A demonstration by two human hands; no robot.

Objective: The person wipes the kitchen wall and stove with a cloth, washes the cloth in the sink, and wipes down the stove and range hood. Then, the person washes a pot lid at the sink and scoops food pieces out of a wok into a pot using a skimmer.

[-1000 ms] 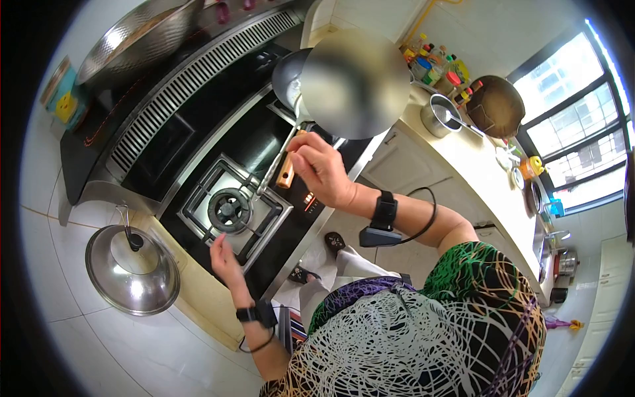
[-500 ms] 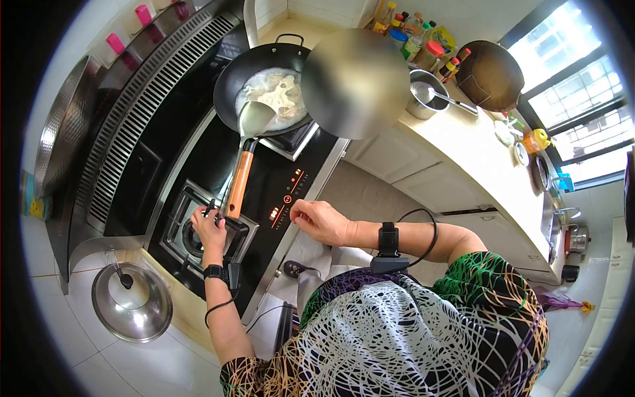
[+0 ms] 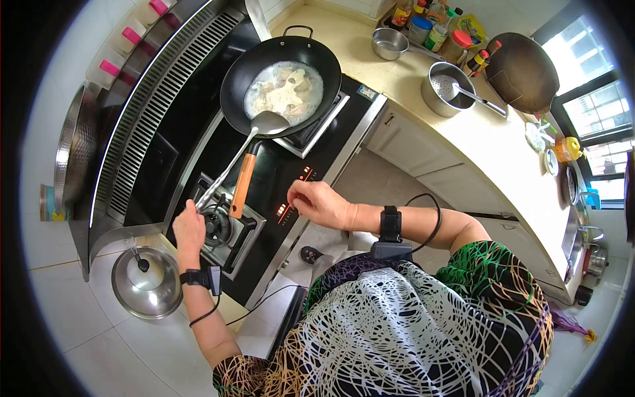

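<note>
A black wok [image 3: 231,83] with whitish liquid and pale food [image 3: 284,92] sits on the far burner. Its wooden handle [image 3: 243,182] points back toward me. My left hand [image 3: 189,228] is closed round the end of a long metal spatula [image 3: 270,122], whose blade rests at the wok's near rim. Over the front edge of the stove, beside the lit control panel [image 3: 283,210], my right hand [image 3: 320,204] hovers with its fingers curled together; whether anything is between them is hidden.
The near burner [image 3: 215,227] lies under the wok handle. On the right counter are a pot [image 3: 436,99] with a slotted ladle, a small pan [image 3: 389,45], bottles and jars [image 3: 456,45], and a brown wok [image 3: 522,73]. A metal lid [image 3: 147,284] hangs at the lower left.
My left hand came in from the near burner and took hold of the spatula's end, moving it left. My right hand drew back from the wooden handle. The view turned, showing the whole wok.
</note>
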